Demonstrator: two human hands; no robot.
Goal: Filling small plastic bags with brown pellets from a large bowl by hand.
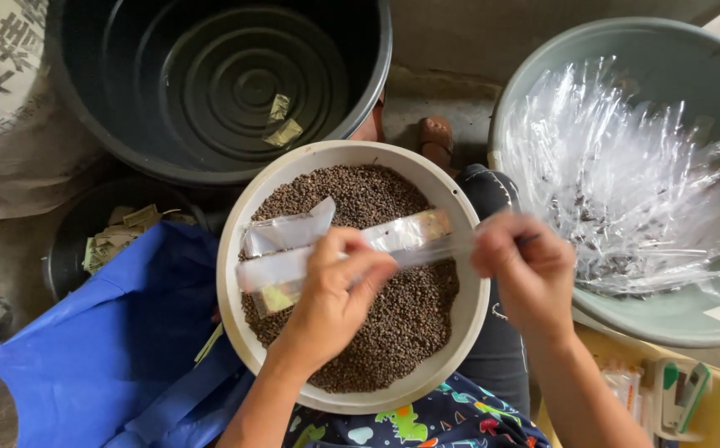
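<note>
A long, narrow clear plastic packet (376,243) is held level over a white bowl (235,274) that rests on the person's lap and is full of small brown pellets (401,323), perhaps seeds or peppercorns. The left hand (332,290) pinches the packet near its middle, thumb on top and fingers curled beneath. The right hand (526,264) is closed on its right end, fingers bunched as if tearing or pulling it open; the end itself is blurred.

Judging by how things lie, the work looks well advanced but unfinished. A pale green basin (675,315) to the right holds a large heap of crumpled clear wrappers (625,182), some with a few dark grains left in them. The bowl is already nearly full. A second packet (287,234), flat and whitish, lies on the pellets just behind the one in hand.

The held packet carries a small yellowish paper label at its left end (275,297) and another at the upper right (430,222). Similar yellow-green slips lie in the big black tub (210,75) at top and fill a smaller dark container (119,228) at left. A blue cloth (102,348) covers the lower left, and a white printed sack (3,91) stands at the upper left.
</note>
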